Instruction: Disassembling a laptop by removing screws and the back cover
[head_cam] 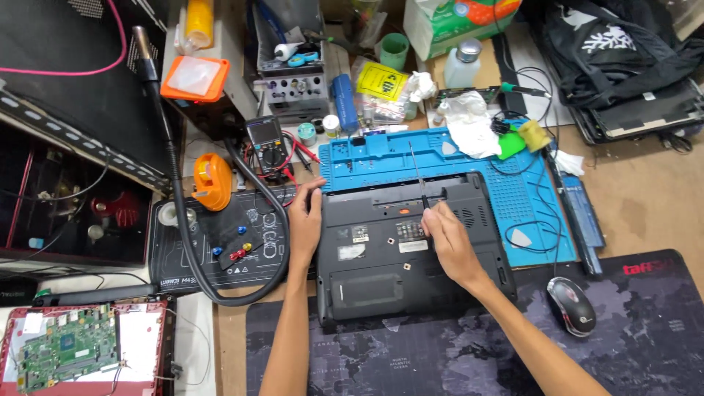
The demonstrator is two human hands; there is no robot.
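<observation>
A dark grey laptop lies upside down, partly on a blue repair mat and partly on a dark desk mat. My left hand rests on the laptop's left far corner, fingers spread against its edge. My right hand grips a thin screwdriver whose shaft points away from me, the tip near the laptop's far edge by the battery bay.
A black mouse sits to the right. A multimeter, an orange tape dispenser and a black hose crowd the left. An opened red laptop with a green circuit board lies at bottom left. Tissues and bottles stand behind.
</observation>
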